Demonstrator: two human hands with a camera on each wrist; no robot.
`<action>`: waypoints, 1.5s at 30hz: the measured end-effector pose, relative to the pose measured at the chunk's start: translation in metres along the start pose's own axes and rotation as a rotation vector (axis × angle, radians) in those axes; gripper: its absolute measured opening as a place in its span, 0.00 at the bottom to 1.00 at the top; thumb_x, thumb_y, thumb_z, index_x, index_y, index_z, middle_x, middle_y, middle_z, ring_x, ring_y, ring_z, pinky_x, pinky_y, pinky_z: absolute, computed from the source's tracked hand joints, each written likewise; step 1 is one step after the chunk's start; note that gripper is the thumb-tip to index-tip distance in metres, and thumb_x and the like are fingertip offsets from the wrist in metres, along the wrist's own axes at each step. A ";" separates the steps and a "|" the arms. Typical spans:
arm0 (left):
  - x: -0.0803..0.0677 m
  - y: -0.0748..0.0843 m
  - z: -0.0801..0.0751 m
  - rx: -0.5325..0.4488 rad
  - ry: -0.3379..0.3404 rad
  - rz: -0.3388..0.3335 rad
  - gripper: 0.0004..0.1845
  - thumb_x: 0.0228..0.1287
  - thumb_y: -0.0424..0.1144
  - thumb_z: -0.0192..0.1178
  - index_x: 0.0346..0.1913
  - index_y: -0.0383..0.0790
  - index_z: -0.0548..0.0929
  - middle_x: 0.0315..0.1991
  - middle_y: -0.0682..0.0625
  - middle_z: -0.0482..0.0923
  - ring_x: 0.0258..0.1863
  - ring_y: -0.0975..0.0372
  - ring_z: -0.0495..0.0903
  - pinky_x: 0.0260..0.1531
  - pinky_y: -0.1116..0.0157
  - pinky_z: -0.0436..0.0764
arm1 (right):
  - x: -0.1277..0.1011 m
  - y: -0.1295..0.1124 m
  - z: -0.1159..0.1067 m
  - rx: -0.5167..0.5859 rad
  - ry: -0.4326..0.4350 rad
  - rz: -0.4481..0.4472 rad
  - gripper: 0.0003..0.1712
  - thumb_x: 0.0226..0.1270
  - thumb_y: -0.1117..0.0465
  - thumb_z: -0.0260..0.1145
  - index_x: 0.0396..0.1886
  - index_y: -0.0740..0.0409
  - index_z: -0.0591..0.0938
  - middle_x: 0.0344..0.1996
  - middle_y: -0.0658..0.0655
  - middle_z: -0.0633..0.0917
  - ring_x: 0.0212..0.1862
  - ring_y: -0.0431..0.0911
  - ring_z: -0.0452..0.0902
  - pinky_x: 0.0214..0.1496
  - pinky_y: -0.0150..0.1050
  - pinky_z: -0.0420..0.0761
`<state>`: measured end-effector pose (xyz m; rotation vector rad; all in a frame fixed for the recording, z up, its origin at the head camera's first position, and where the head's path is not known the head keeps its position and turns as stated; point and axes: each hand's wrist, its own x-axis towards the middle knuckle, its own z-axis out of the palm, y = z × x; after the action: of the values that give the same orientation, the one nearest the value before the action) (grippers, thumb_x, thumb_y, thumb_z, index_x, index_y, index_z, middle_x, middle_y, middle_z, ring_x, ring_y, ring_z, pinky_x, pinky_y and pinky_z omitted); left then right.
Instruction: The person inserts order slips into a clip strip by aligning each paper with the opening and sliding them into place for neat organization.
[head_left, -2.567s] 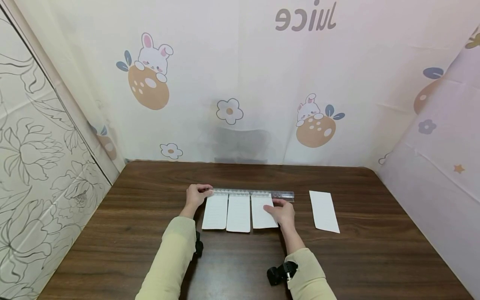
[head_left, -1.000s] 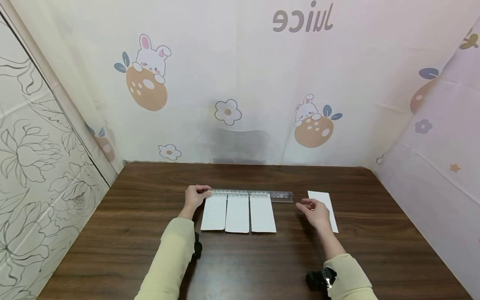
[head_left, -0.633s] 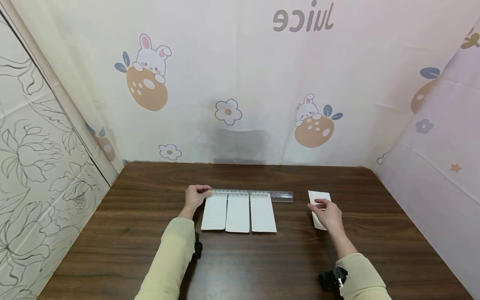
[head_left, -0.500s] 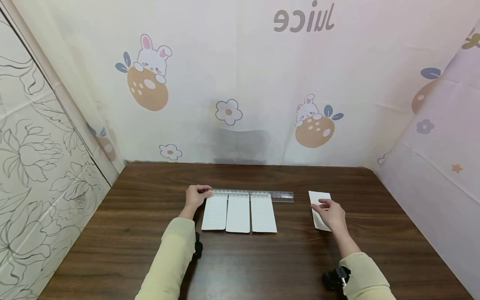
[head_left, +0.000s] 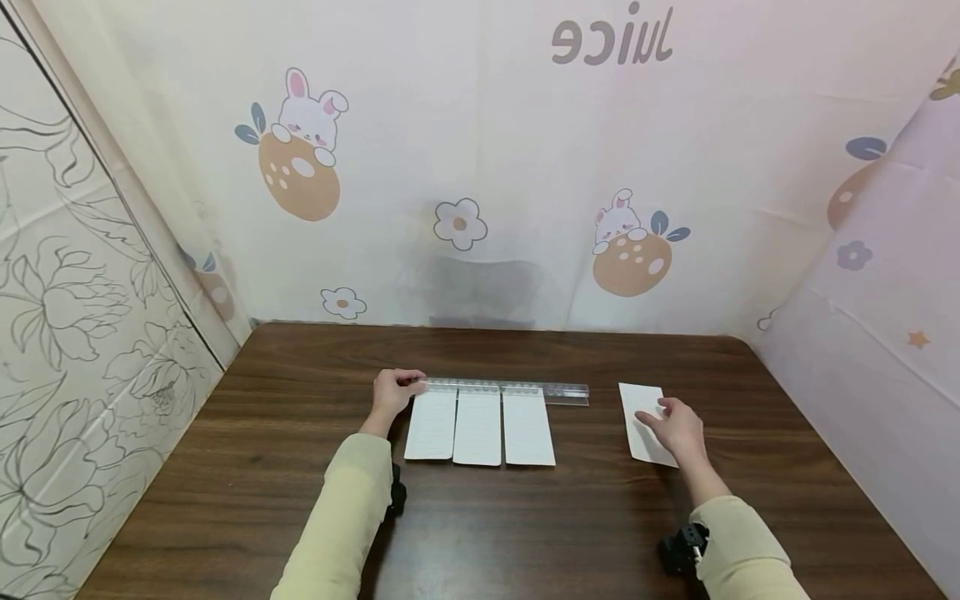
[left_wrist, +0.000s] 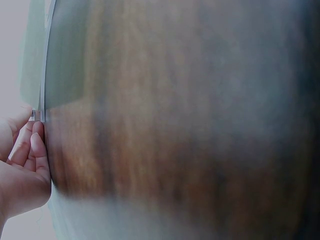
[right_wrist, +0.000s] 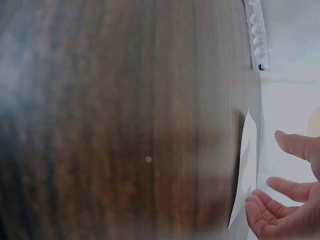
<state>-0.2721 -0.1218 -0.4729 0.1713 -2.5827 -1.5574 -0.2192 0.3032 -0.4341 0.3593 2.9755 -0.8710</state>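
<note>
My left hand point(head_left: 394, 396) pinches the left end of a clear plastic strip point(head_left: 566, 393) with a row of round bumps. In the left wrist view, thumb and fingers of the left hand point(left_wrist: 24, 160) meet at the strip's end. Three white lined paper cards, a left one point(head_left: 431, 427), a middle one point(head_left: 477, 428) and a right one point(head_left: 528, 428), lie side by side with their top edges at the strip. My right hand point(head_left: 678, 431) is over a separate white card point(head_left: 643, 417), thumb and fingers spread apart. In the right wrist view, nothing lies between them.
A dark wood-grain table point(head_left: 480, 533) carries everything. The strip's right end extends past the third card, with bare wood between it and the separate card. A printed curtain point(head_left: 517, 150) hangs behind the table's back edge, and patterned panels stand at both sides.
My right hand has let go of the right-hand lined card by the strip and moved rightward to the separate card, its fingers opening wider. My left hand has stayed on the strip.
</note>
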 end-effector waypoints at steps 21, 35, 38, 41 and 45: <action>-0.001 0.000 -0.001 -0.007 -0.006 0.014 0.06 0.50 0.32 0.65 0.33 0.34 0.85 0.28 0.46 0.80 0.26 0.59 0.72 0.26 0.66 0.70 | 0.008 0.000 -0.001 -0.030 -0.029 0.102 0.40 0.52 0.55 0.66 0.54 0.81 0.62 0.51 0.79 0.64 0.52 0.70 0.55 0.53 0.58 0.58; -0.001 -0.001 0.000 -0.004 0.005 0.019 0.06 0.50 0.33 0.65 0.33 0.35 0.85 0.28 0.46 0.79 0.26 0.59 0.72 0.30 0.64 0.69 | 0.012 0.001 0.002 0.046 -0.055 0.212 0.47 0.46 0.56 0.71 0.58 0.78 0.58 0.52 0.80 0.58 0.55 0.71 0.50 0.51 0.61 0.59; -0.002 0.000 -0.001 -0.012 0.000 0.015 0.06 0.51 0.32 0.65 0.33 0.34 0.85 0.29 0.46 0.79 0.27 0.58 0.72 0.28 0.64 0.69 | 0.013 0.001 0.002 0.045 -0.048 0.219 0.47 0.45 0.56 0.71 0.57 0.78 0.58 0.51 0.79 0.60 0.54 0.71 0.52 0.50 0.60 0.60; -0.002 0.000 -0.001 -0.015 -0.001 0.012 0.07 0.51 0.32 0.65 0.33 0.34 0.85 0.29 0.46 0.79 0.27 0.58 0.72 0.27 0.65 0.69 | 0.014 0.002 0.001 0.044 -0.048 0.226 0.47 0.45 0.56 0.72 0.57 0.78 0.58 0.51 0.79 0.61 0.53 0.70 0.53 0.50 0.59 0.61; -0.001 -0.001 0.000 -0.010 0.002 0.013 0.06 0.50 0.32 0.65 0.33 0.34 0.85 0.29 0.46 0.79 0.27 0.59 0.72 0.27 0.65 0.70 | 0.015 0.002 0.001 0.044 -0.050 0.212 0.46 0.45 0.56 0.72 0.57 0.78 0.59 0.51 0.79 0.62 0.54 0.70 0.53 0.52 0.59 0.59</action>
<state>-0.2708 -0.1217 -0.4736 0.1552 -2.5686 -1.5644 -0.2331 0.3074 -0.4373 0.6308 2.8100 -0.9081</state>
